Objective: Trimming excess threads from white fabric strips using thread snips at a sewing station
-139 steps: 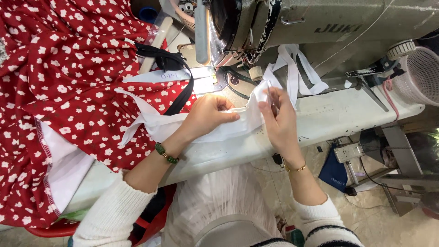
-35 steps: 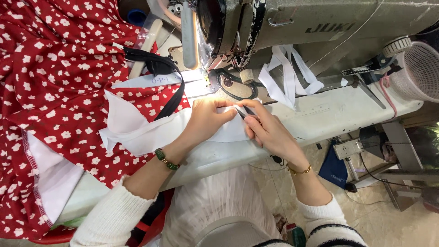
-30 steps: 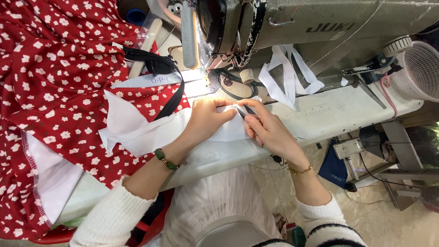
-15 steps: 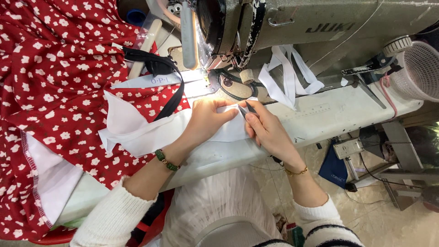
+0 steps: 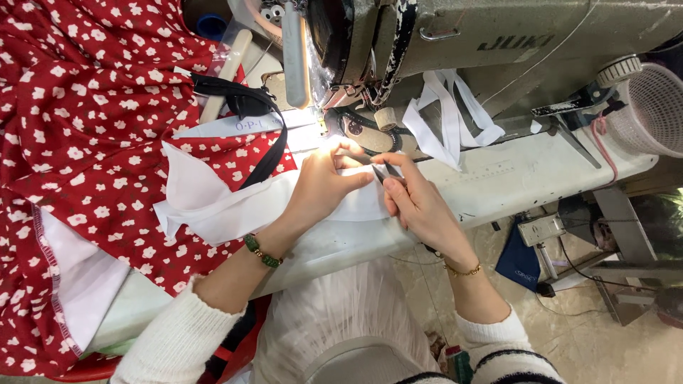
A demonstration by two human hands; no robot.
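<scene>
Grip, right hand point(image 5: 416, 203): fingers closed around a small pair of dark metal thread snips point(image 5: 384, 171), blade tips pointing up toward the needle area. Grip, left hand point(image 5: 324, 183): fingers curled and pressing down on a white fabric piece point(image 5: 235, 206), pinching its edge just beside the snips. The two hands touch at the fingertips.

White fabric piece lies flat on the white sewing counter point(image 5: 512, 178), right in front of the grey industrial sewing machine point(image 5: 455, 35), under the machine's bright lamp spot. Its left end fans out over a red fabric with white flower print point(image 5: 85, 128), which fills the left side of the counter and hangs over the near edge.

A black strap point(image 5: 249, 114) runs diagonally across the red fabric and ends near the left hand. White ribbon strips point(image 5: 448, 121) hang from the machine body, to the right of the needle area. A green bead bracelet point(image 5: 262, 252) sits on the left wrist, a thin gold bracelet point(image 5: 462, 270) on the right. A pale pink mesh basket point(image 5: 651, 107) stands at far right.
</scene>
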